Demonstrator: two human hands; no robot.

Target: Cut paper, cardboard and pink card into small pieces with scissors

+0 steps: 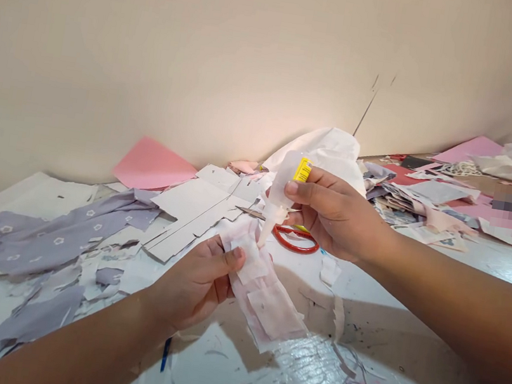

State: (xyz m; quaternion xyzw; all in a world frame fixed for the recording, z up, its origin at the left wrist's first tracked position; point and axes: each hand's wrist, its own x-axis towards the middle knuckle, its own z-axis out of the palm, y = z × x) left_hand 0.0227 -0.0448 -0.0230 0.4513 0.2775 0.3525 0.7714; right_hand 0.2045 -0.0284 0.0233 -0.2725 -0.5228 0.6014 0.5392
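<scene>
My left hand (194,285) pinches a layered pale pink paper piece (266,302) between thumb and fingers. My right hand (334,213) is shut around a translucent glue bottle (280,186) with a yellow label, holding it tilted nozzle-down. Its narrow tip sits at the top of the pink piece, touching it or very close; I cannot tell which. Just below the bottle, a pair of scissors with red handles (295,240) lies on the table, partly hidden by my right hand.
Scraps cover the white table (305,379): lilac patterned fabric (56,239), cut white card (196,209), a pink sheet (151,165), and crumpled white paper (319,153). A heap of mixed paper (433,196) lies at the right. A cream wall (210,50) stands behind.
</scene>
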